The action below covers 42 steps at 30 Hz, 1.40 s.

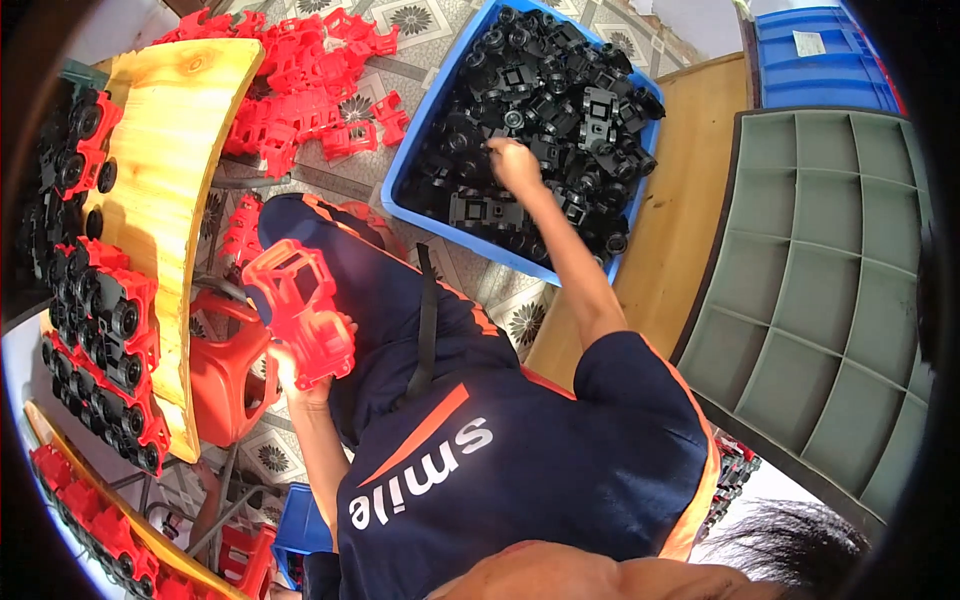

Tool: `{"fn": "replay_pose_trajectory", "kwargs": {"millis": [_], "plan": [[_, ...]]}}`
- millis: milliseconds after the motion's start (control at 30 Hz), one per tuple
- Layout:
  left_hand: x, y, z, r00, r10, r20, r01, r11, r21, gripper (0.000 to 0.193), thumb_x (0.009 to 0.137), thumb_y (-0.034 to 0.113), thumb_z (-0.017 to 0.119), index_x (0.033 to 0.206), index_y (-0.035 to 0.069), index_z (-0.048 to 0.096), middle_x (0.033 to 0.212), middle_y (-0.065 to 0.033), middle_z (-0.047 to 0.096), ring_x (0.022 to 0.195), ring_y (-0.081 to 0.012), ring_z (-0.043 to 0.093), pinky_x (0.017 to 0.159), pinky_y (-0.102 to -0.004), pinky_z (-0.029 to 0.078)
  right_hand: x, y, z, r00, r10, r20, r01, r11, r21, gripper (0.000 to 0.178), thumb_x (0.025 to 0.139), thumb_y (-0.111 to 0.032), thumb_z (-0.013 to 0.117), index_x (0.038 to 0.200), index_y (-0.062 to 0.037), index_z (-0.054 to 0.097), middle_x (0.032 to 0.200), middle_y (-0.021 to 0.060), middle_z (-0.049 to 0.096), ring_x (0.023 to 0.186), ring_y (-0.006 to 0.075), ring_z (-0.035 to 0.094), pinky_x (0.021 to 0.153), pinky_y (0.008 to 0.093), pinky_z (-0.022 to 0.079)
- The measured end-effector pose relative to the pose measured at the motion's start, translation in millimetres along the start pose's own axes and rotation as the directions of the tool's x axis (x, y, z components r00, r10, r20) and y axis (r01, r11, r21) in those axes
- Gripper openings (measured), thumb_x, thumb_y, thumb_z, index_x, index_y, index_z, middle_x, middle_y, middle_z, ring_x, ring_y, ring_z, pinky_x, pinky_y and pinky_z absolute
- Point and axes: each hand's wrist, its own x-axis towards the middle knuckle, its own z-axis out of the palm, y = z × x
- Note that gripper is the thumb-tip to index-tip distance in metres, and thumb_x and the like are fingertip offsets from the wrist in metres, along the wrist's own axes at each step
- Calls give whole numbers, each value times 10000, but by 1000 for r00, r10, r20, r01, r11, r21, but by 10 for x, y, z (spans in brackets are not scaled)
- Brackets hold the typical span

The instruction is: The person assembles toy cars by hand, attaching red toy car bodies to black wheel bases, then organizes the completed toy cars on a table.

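My left hand [302, 380] grips a red plastic toy vehicle body shell [308, 305], held up over my lap. The shell is hollow, with a square opening at its far end. My right hand [516, 166] reaches into a blue plastic bin [400, 190] at the far middle, its fingers curled down among black toy chassis [600, 112] with wheels. Whatever those fingertips pinch is hidden from view. The chassis lie heaped and jumbled, filling most of the bin.
At the left, a wooden table [170, 130] bears rows of red bodies with black wheeled chassis [125, 318]. Loose red shells [310, 85] lie piled on the tiled floor. A red stool [225, 380] stands under the table edge. A grey compartmented panel [810, 270] is at the right.
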Motion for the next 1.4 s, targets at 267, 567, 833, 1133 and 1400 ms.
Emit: {"fn": "replay_pose_trajectory", "kwargs": {"millis": [267, 567, 833, 1133, 1400], "plan": [[-78, 36, -63, 978, 131, -160, -146, 986, -81, 1033, 776, 814, 446, 1379, -25, 412, 1193, -271, 604, 1024, -490, 616, 923, -634, 489, -194, 476, -31, 823, -137, 551, 198, 979, -52, 433, 737, -134, 714, 1169, -152, 688, 1379, 104, 498, 1243, 329, 465, 1014, 448, 410], [241, 53, 106, 910, 116, -398, -124, 992, 6, 697, 966, 621, 393, 1372, 58, 460, 1282, -176, 591, 1130, -361, 601, 988, -504, 478, -705, 667, 382, 826, -390, 406, 425, 905, 5, 293, 905, -251, 584, 1094, -46, 498, 1086, 151, 518, 998, 318, 585, 807, 418, 470], [416, 118, 217, 959, 146, -241, -162, 986, -47, 669, 961, 574, 463, 1296, -4, 507, 1234, -201, 624, 1119, -344, 624, 1005, -485, 475, -919, 311, 180, 877, -382, 290, 446, 872, -202, 168, 778, -75, 585, 937, -23, 599, 1064, 142, 468, 981, 314, 533, 840, 407, 486], [492, 161, 297, 953, 280, -120, -286, 957, -43, 436, 1006, 395, 507, 1342, 118, 485, 1258, -152, 607, 1145, -297, 612, 985, -489, 488, -824, 203, -99, 891, -446, 82, 449, 842, -300, 124, 791, -72, 598, 910, -39, 596, 999, 112, 533, 897, 309, 558, 777, 424, 508], [651, 119, 385, 943, 331, 18, -331, 944, -15, 634, 1022, 165, 489, 1533, 171, 115, 1414, -223, 465, 1258, -281, 537, 1035, -443, 467, -752, -2071, -1456, 714, -647, -268, 694, 703, 153, 351, 723, 15, 752, 1062, -17, 666, 976, 142, 614, 884, 318, 614, 761, 373, 513]]}}
